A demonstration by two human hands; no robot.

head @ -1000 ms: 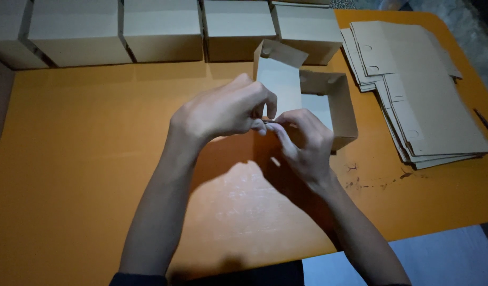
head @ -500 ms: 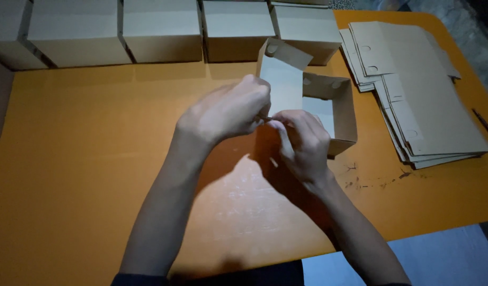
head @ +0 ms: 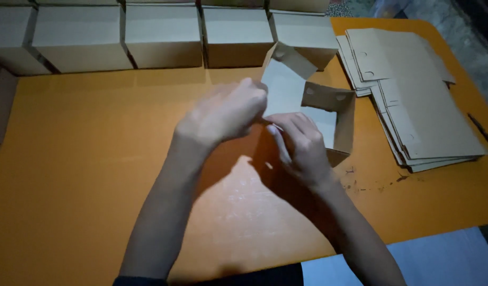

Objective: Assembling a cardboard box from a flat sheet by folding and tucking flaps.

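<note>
On the orange counter point(head: 95, 159), left hand point(head: 225, 111) and right hand point(head: 302, 148) are gripping a half-folded cardboard box point(head: 328, 114), fingers pinching its near flap.

a row of folded boxes point(head: 164, 37) and stacked flat cardboard blanks point(head: 418, 106) on the orange table point(head: 79, 159).

The box point(head: 328, 114) under my hands is thin brown cardboard, matt and smooth. Its flaps look like stiff paper. The finished boxes point(head: 164, 34) in the row are the same dull cardboard. The flat sheets point(head: 424, 106) in the stack are cardboard too. The orange table point(head: 90, 143) is smooth, with a soft shine and some dark scuffs.
</note>
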